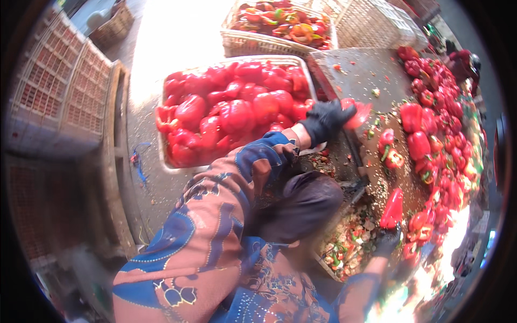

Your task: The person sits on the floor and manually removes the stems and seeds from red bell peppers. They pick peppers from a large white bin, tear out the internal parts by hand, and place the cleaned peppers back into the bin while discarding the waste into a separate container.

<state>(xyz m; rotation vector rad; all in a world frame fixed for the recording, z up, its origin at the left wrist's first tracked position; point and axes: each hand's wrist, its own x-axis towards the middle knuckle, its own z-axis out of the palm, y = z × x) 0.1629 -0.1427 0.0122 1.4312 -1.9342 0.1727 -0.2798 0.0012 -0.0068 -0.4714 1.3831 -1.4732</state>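
My left hand, in a black glove, reaches out over the table's near edge, its fingers against a slightly blurred red pepper piece. Beside it, a white crate is heaped with shiny red bell peppers. Lower right, my black-gloved right hand grips the bottom end of a long red pepper; whether it also has a tool is unclear. A large pile of whole red peppers runs along the table's far side. Two peppers with green stems lie nearer, among scattered seeds on the tabletop.
Below the table edge, a container carries cores, seeds and green stems. Another crate of peppers stands beyond the first, next to an empty-looking tilted crate. Stacked crates and a wooden pallet are at left.
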